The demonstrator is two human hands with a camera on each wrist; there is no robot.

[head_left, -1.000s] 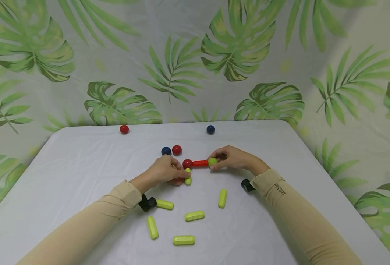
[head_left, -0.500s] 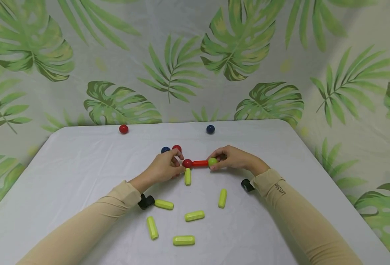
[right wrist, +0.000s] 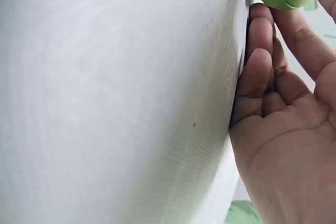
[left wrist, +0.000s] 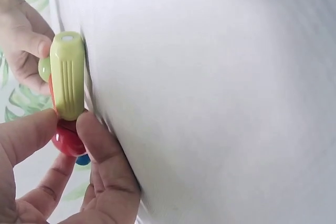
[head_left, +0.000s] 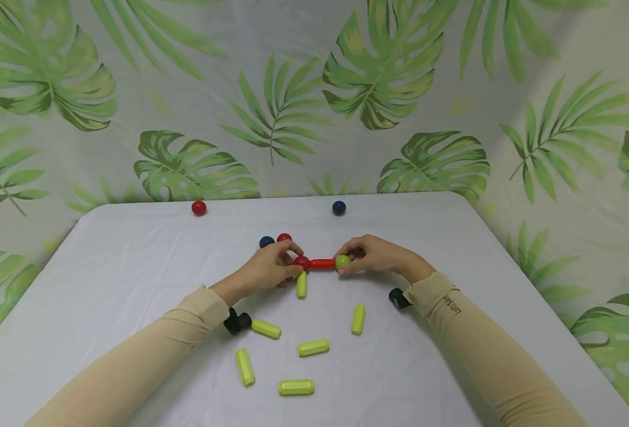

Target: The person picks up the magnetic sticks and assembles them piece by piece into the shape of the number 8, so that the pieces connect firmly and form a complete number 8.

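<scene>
A red ball (head_left: 302,263), a red rod (head_left: 323,263) and a light green ball (head_left: 342,261) stand joined in a row on the white table. From the red ball a yellow-green rod (head_left: 301,286) points toward the person; its ridged side and pale end dot show in the left wrist view. My left hand (head_left: 265,267) holds the red ball between thumb and fingers, right where the rod meets it. At the other end, thumb and index finger of my right hand (head_left: 375,255) pinch the green ball, while its other fingers curl beside the cloth in the right wrist view.
Behind the left hand lie a blue ball (head_left: 266,242) and another red ball (head_left: 284,237). Farther back are a red ball (head_left: 199,208) and a dark blue ball (head_left: 338,208). Several loose yellow-green rods, one at the front (head_left: 296,388), lie nearer the person.
My left hand has let go of the yellow-green rod, moved up a little and taken hold of the red ball. The right hand has stayed on the green ball.
</scene>
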